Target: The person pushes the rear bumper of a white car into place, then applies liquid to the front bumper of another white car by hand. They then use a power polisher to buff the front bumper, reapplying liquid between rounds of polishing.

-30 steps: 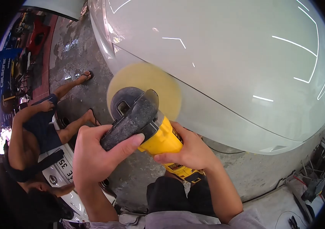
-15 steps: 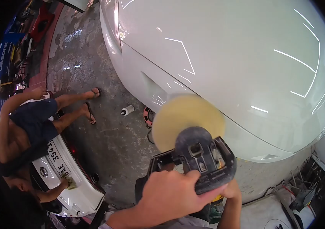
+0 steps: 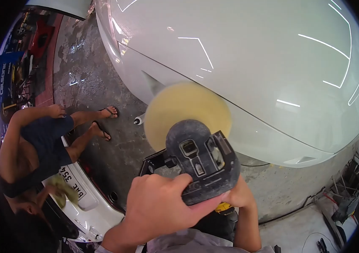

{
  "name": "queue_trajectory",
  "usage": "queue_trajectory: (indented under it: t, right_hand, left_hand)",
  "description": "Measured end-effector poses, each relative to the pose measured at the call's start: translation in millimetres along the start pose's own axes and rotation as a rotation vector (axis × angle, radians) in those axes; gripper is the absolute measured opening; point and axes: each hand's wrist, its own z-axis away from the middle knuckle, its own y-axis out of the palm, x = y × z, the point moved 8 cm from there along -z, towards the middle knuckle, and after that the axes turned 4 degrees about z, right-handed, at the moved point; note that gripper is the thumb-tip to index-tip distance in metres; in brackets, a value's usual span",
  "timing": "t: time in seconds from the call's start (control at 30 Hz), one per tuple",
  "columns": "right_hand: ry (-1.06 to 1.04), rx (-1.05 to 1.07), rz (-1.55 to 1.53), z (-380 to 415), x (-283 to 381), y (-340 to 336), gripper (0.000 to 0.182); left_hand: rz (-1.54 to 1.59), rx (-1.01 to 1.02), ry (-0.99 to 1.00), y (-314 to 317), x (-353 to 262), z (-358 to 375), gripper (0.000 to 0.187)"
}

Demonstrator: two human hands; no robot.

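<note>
A dark, dusty polishing machine (image 3: 202, 162) fills the lower middle, its round yellow pad (image 3: 190, 107) smeared by motion over the near side of a glossy white car body (image 3: 247, 71). My left hand (image 3: 158, 202) is wrapped round the machine's side handle and front, thumb on its housing. Behind the machine head, my right hand (image 3: 239, 193) closes round its rear part; those fingers are partly hidden. A bit of yellow (image 3: 225, 208) shows below it.
At left a co-worker (image 3: 40, 139) in dark shorts and flip-flops holds a yellowish cloth (image 3: 64, 189) at another white car's rear (image 3: 103, 211). A white bottle (image 3: 139, 119) lies on the concrete floor (image 3: 99, 71). Metal parts (image 3: 343, 202) stand at the lower right.
The polisher and both my hands have moved left and slightly up over the car body. The view has shifted. The co-worker's cloth has moved across the rear of the other car.
</note>
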Motion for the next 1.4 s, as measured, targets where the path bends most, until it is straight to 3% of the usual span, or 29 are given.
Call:
queue_trajectory:
  t: [0.1, 0.23, 0.33, 0.47, 0.63, 0.73, 0.8, 0.87, 0.97, 1.13, 1.23, 1.3, 1.4]
  right_hand:
    - [0.1, -0.031, -0.011, 18.4, -10.5, -15.0, 0.081]
    - [0.172, -0.089, -0.17, 42.6, -24.1, -28.9, 0.082]
    - [0.063, -0.118, -0.07, 35.8, -31.5, -35.5, 0.084]
    - [0.064, 0.041, 0.256, 10.4, -40.5, -19.3, 0.087]
    - [0.103, 0.147, 0.432, -11.5, -23.3, 1.9, 0.091]
    - [0.142, 0.155, 0.478, -17.1, -24.9, 6.8, 0.094]
    - [0.039, 0.084, 0.558, -25.7, -16.7, 7.2, 0.094]
    - [0.014, 0.073, 0.554, -34.4, -10.1, 9.1, 0.095]
    - [-0.035, 0.044, 0.658, -44.3, 1.4, 7.0, 0.098]
    - [0.029, 0.18, 0.813, -52.8, 8.4, 5.3, 0.1]
    - [-0.009, 0.15, 0.751, -59.3, 18.4, 6.8, 0.099]
    - [-0.018, 0.136, 0.705, -59.7, 16.1, 10.3, 0.099]
    - [-0.033, 0.131, 0.71, -58.2, 9.5, 8.4, 0.098]
  left_hand:
    - [-0.009, 0.019, 0.093, 15.7, -14.0, 1.8, 0.04]
    - [0.052, 0.102, 0.068, 36.8, -21.5, 5.6, 0.041]
    - [0.031, 0.079, 0.093, 40.5, -17.8, 9.5, 0.041]
    - [0.081, -0.006, 0.092, 41.4, 14.7, 22.2, 0.04]
    - [0.187, -0.141, -0.095, 34.3, 60.7, 30.5, 0.042]
    - [0.09, -0.162, -0.038, 19.0, 57.0, 26.9, 0.042]
    - [0.092, -0.168, -0.032, 15.3, 63.3, 29.8, 0.041]
    - [0.119, -0.121, -0.184, 16.5, 80.0, 33.7, 0.044]
    - [0.238, -0.171, -0.248, 16.8, 88.7, 36.5, 0.044]
    - [0.484, -0.158, -0.379, 24.2, 102.1, 35.7, 0.044]
    - [0.406, -0.233, -0.248, 15.1, 100.3, 32.2, 0.042]
    - [0.349, -0.3, -0.057, 4.9, 89.9, 28.1, 0.041]
    - [0.404, -0.226, -0.1, 14.8, 93.8, 32.3, 0.039]
